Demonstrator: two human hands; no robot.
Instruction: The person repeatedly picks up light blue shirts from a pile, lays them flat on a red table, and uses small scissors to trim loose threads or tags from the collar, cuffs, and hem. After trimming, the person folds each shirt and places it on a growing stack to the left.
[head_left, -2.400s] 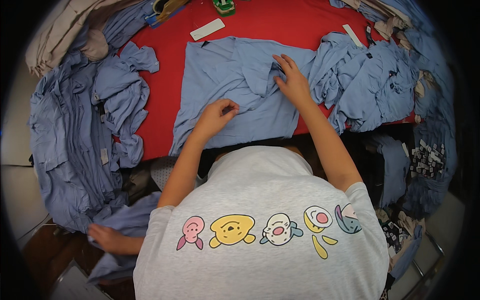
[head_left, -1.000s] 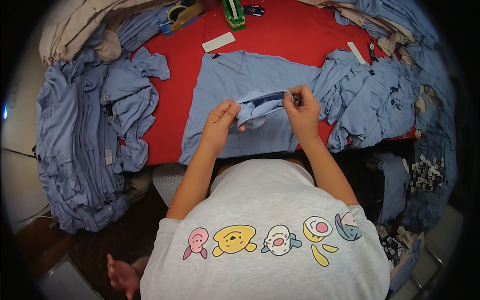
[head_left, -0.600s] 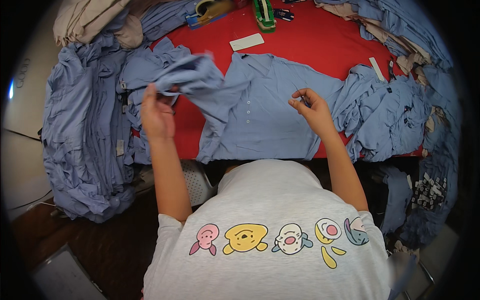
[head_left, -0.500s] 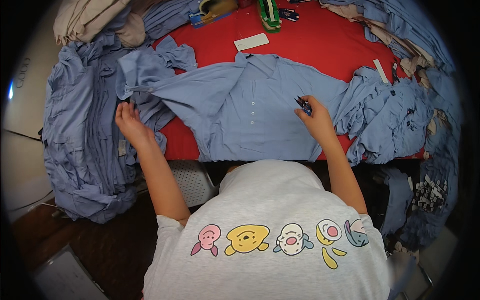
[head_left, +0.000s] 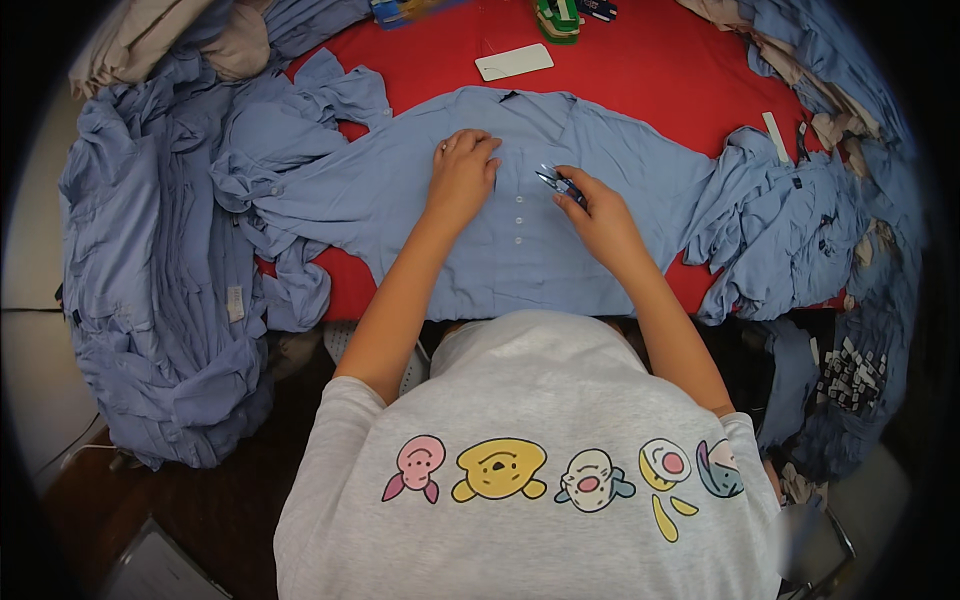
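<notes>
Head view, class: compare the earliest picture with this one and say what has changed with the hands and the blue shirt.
The blue shirt was lifted, swung out to the left and spread flat, button row up. The left hand let go of the sleeve and moved back to press flat beside the buttons. The right hand now holds small snips at the placket. The red table and side piles stayed.

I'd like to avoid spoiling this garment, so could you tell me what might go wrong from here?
The thread snips in the right hand point at the button placket; they could nick the blue shirt. The left hand lies flat close by, within reach of the blades.
</notes>
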